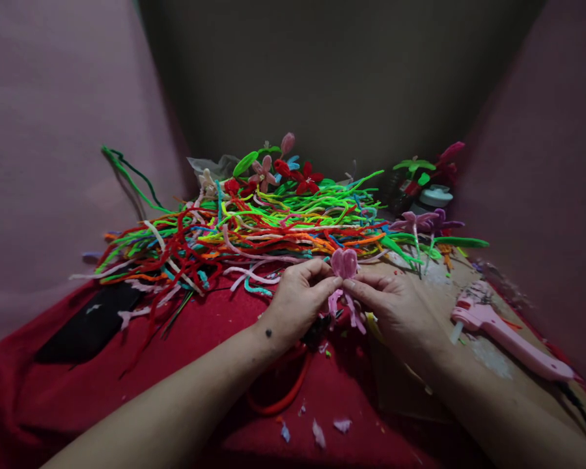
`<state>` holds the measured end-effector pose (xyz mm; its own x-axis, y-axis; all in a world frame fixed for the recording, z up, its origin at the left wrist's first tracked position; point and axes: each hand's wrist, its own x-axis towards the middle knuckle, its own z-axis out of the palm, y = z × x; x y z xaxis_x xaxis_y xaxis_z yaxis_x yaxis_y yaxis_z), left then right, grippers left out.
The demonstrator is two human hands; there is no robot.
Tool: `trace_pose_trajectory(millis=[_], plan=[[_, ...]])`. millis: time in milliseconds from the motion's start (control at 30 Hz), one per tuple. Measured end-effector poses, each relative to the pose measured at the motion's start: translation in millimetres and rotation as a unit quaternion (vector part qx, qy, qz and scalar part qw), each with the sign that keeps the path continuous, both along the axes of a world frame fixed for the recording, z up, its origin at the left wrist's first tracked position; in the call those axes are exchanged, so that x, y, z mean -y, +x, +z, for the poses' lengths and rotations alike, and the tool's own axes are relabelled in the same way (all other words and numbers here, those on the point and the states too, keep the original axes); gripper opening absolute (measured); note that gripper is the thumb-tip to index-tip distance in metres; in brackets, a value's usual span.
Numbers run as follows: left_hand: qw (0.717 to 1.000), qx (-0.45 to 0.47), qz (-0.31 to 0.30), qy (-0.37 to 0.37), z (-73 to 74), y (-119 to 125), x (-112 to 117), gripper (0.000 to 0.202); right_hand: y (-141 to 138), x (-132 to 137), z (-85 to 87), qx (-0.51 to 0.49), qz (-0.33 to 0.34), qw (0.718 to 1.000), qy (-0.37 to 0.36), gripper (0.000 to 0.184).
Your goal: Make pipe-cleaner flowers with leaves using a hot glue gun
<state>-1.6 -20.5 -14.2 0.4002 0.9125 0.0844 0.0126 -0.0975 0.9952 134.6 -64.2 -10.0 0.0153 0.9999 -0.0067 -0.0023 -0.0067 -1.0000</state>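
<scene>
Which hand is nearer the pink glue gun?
Right. The right hand is just left of the pink glue gun; the left hand is farther off, on the same side.

The left hand (295, 296) and right hand (403, 309) cover the pinched middle of the pink pipe-cleaner shape (344, 262). Near the left hand, a red-handled tool (273, 411) is partly hidden, its dark head unclear. The right edge cuts off the black cord (577, 405) of the glue gun (515, 341).
</scene>
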Motion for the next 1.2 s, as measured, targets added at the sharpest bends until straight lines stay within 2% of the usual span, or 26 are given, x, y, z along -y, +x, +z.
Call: trace_pose_trajectory(millis=[133,267,400,500,667,767,933,1100,1200], plan=[[0.999,-0.023,-0.029,-0.025,7.2,-2,-1,0.014,0,0,3.5,0.051,-0.036,0.998,0.001,0.025],[1.0,0.002,0.007,-0.03,13.2,-5,-5,0.016,1,-2,3.8,0.132,-0.067,0.988,0.043,0.024],[0.997,0.039,0.037,0.047,12.3,-6,-6,0.018,0,0,2.8,0.225,-0.071,0.969,0.075,0.031],[0.989,-0.004,0.05,0.137,8.4,-7,-5,0.009,0,3,1.3,0.263,-0.071,0.958,0.091,0.03],[0.943,-0.114,0.078,0.302,3.4,-10,-1,0.009,1,5,-5.4,0.293,-0.062,0.947,0.113,0.031],[0.912,-0.153,0.084,0.373,2.8,-11,1,0.012,1,4,-9.2,0.32,-0.065,0.936,0.131,0.028],[0.878,-0.187,0.096,0.431,2.7,-10,2,0.012,-1,5,-10.7,0.374,-0.069,0.908,0.176,0.022],[0.882,-0.164,0.1,0.43,0.0,-11,1,0.011,-1,8,-11.1,0.386,-0.073,0.899,0.194,0.022],[0.856,-0.157,0.08,0.486,-2.9,-12,-1,0.012,0,8,-12.2,0.387,-0.079,0.896,0.201,0.021]])
